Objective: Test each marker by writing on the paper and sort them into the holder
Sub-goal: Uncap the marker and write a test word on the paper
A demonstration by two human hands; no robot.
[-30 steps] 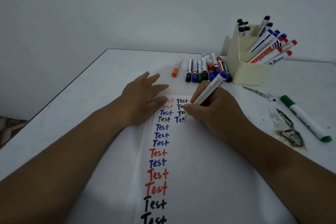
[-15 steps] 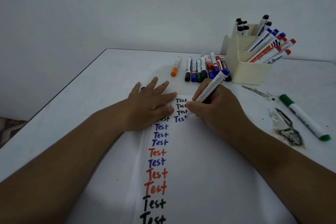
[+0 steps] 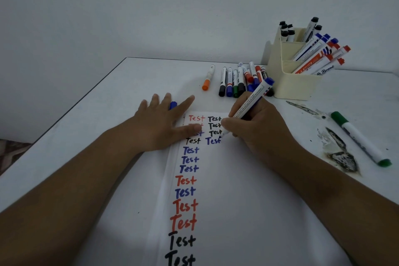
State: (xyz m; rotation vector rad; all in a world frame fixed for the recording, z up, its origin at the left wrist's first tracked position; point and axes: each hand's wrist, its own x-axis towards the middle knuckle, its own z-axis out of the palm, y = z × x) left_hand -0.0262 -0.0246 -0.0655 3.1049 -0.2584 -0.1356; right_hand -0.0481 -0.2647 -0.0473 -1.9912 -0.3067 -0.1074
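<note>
Two bare forearms enter from the lower edge of the frame, one on each side. No sleeve, cuff or glove covers either arm as far as the frame shows. Left hand [image 3: 164,126]: bare, five digits visible, nails short, no ring seen. Right hand [image 3: 257,127]: bare, knuckles and back of hand visible, no ring or band seen. Both wrists are uncovered; no watch or strap is visible. Lighting is dim, so finer surface detail cannot be judged
</note>
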